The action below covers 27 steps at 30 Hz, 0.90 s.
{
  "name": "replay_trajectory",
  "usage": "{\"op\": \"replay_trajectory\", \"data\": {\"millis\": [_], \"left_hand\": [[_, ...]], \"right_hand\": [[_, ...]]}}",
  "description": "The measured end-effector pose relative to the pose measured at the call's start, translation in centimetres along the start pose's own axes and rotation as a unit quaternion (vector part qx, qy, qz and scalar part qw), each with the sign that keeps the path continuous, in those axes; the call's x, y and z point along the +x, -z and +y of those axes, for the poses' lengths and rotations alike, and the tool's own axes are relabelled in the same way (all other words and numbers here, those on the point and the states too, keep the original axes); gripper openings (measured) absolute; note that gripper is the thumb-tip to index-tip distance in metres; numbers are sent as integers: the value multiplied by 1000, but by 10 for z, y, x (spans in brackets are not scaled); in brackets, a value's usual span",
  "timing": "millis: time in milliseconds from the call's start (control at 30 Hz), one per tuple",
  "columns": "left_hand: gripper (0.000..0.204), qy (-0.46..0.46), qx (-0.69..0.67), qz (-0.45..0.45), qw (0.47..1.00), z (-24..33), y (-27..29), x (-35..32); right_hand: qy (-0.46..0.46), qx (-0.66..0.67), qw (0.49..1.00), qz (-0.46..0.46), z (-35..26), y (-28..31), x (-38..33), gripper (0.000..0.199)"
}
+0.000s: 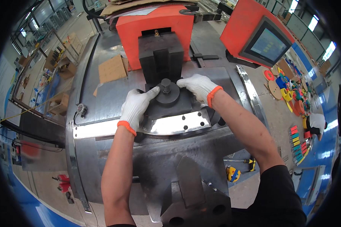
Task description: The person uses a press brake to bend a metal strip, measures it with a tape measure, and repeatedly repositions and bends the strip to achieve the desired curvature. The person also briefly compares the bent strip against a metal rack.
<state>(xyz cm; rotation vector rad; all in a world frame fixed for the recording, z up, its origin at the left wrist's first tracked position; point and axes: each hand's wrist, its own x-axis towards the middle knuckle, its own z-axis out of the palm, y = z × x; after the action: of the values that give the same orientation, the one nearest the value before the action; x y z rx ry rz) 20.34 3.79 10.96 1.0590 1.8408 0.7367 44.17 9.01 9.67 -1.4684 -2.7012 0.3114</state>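
Gloves on both hands at the middle of the steel machine bed [102, 94]. Left hand [134, 107] wraps its fingers over the left side of the dark round die [166, 94], thumb reaching toward the bolt head on top. Right hand [197, 86] presses down, closed over the die's right edge. Just below them a shiny curved metal strip [170, 125] lies across the bed, touching the die block. Behind stands the orange press housing [155, 26]; a control screen [267, 43] sits at the far right corner.
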Motion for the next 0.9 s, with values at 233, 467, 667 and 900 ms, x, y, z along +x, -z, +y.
{"op": "replay_trajectory", "data": {"millis": [233,467,667,900], "left_hand": [[66,-56,121,7,991,-2,10,0],[87,-200,414,-101,882,-79,167,-7],[69,-298,584,53,753,-129,159,-26],[60,-229,556,52,797,-128,146,-49]], "right_hand": [[-352,408,842,-1,-20,7,5,41],[-316,381,869,4,-11,7,5,52],[-287,375,881,39,4,-10,10,60],[-283,277,918,-29,-14,19,10,54]]}}
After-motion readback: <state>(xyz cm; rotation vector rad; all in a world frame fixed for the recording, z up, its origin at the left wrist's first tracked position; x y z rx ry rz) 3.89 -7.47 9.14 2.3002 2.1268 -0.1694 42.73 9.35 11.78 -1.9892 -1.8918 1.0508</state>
